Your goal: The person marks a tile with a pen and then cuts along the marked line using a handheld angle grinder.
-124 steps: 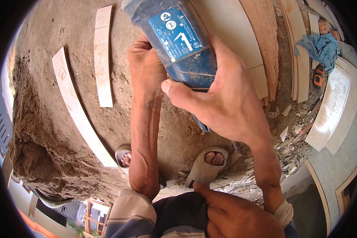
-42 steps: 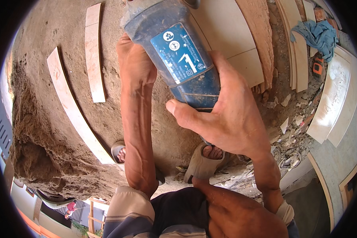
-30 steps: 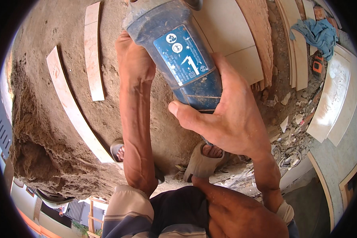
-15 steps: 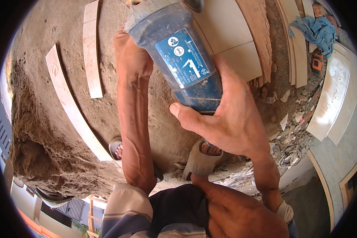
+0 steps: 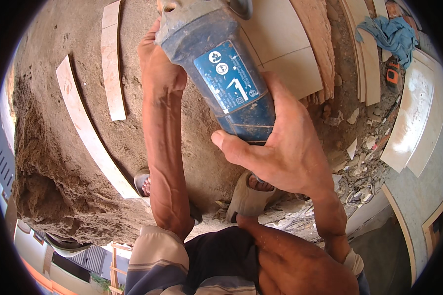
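Note:
A dusty blue angle grinder (image 5: 224, 81) with a grey metal head fills the upper middle, slanting from upper left to lower right. Around its rear end my right hand (image 5: 293, 142) is closed, the thumb lying across the near side. My left hand (image 5: 161, 66) grips beside the grinder's head; most of its fingers are hidden behind the tool. Just beyond the grinder lies a large cream tile (image 5: 290, 64) with dark lines across it. The grinder's disc cannot be made out.
Two cut tile strips (image 5: 91, 130) (image 5: 112, 64) lie on the bare soil at left. More strips (image 5: 362, 54) rest at right, near a blue cloth (image 5: 391, 37) and an orange-and-black tape measure (image 5: 393, 76). Pale tile pieces (image 5: 413, 113) and rubble lie beside my right arm.
The grinder and both hands stay almost in place. My left hand has shifted very slightly left, and the tile beyond the grinder appears a little farther left.

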Demonstrator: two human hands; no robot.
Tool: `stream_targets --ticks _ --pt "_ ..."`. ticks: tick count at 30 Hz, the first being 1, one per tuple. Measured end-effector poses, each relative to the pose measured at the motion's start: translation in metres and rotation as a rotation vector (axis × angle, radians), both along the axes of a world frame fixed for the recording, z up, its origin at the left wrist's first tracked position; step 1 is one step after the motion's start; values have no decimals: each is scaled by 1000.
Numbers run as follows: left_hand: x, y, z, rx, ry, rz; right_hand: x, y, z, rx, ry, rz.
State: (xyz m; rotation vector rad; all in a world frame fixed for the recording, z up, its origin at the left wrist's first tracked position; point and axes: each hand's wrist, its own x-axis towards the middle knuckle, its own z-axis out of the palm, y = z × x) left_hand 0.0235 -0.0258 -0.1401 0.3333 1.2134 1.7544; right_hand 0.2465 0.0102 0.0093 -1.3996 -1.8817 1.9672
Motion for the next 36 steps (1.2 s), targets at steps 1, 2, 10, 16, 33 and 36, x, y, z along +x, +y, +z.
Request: stream_targets --ticks 1,2,10,16,33,36 --pt "1 0 1 3 0 3 1 0 0 4 -1 -1" --pt "2 0 2 6 -1 6 1 0 0 7 -1 -2" --pt "0 1 0 20 -26 -11 5 -3 2 1 -8 -5" --pt "1 0 -5 17 -40 -42 7 -6 3 4 -38 -2" --pt "6 9 10 -91 24 -5 18 -11 5 -45 -49 4" --pt "7 10 13 -112 30 1 19 -10 9 -112 -66 -4"
